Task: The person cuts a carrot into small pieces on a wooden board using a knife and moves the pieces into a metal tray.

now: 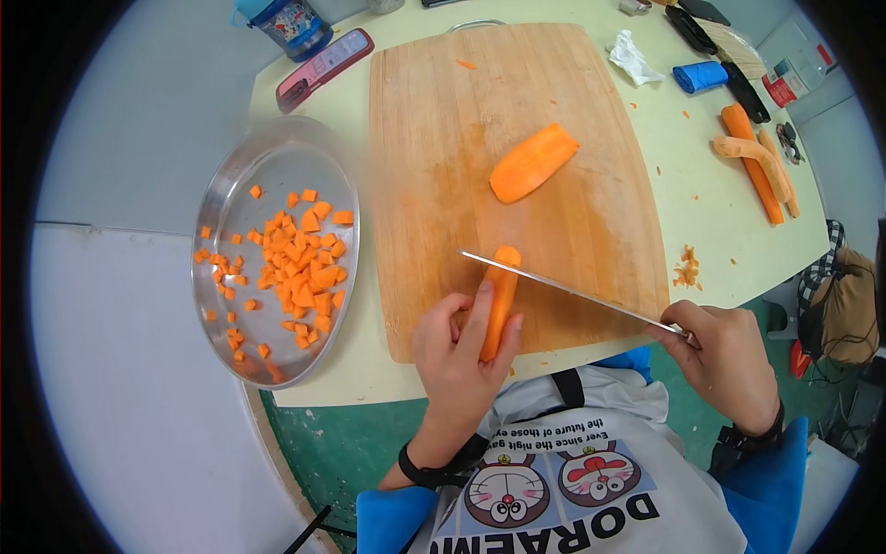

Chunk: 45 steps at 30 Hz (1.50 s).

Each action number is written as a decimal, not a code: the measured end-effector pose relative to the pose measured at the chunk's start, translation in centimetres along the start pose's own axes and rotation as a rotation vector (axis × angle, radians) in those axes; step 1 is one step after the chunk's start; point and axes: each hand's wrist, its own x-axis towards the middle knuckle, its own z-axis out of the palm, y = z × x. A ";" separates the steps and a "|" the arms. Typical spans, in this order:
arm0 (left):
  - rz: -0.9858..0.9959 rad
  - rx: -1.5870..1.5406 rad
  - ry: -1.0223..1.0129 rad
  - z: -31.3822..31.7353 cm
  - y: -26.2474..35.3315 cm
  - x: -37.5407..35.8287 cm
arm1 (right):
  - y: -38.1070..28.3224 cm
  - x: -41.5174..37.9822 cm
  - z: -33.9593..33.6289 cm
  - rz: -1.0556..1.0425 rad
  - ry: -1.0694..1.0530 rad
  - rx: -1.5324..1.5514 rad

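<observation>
On the wooden cutting board [434, 194], my left hand [459, 346] grips a carrot piece [501, 300] with fingers along both sides. My right hand [724, 355] is closed around the handle of a knife [591, 297]. The blade reaches leftward across the carrot near its far end, seen nearly edge-on. Farther up the board lies another thick carrot piece [535, 163], with a flat cut face upward. To the left, a metal tray [210, 319] holds many small carrot cubes [300, 268].
A pink phone [325, 69] and a blue container [291, 28] stand beyond the tray. At right are whole carrots [757, 166], a blue roll [700, 77], a crumpled tissue [632, 57], a bottle [796, 78] and orange scraps [687, 268].
</observation>
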 end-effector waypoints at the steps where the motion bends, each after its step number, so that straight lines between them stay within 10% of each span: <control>1: 0.004 0.010 0.004 0.0 0.0 0.0 | 0.0 0.0 -0.1 0.008 -0.013 -0.004; 45: -0.044 0.111 -0.112 0.0 1.0 -0.8 | 0.8 1.9 -1.3 -0.086 -0.302 -0.046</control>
